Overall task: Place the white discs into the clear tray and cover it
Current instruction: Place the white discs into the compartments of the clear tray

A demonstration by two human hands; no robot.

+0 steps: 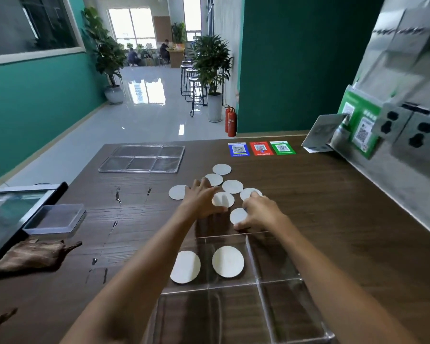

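Observation:
A clear divided tray (253, 284) lies on the dark wooden counter right in front of me. Two white discs (227, 261) lie in its far compartments. Several more white discs (232, 186) are scattered on the counter beyond the tray. My left hand (200, 198) reaches among them and its fingers pinch one disc (223, 199). My right hand (260, 212) grips another disc (238, 216) just past the tray's far edge. The clear lid (144, 158) lies flat at the far left of the counter.
A small lidded plastic box (55, 219) and a brown cloth (32, 255) lie at the left. Three QR code stickers (261, 148) sit at the counter's far edge. A metal wall with sockets (405, 130) runs along the right. Water drops mark the counter's left half.

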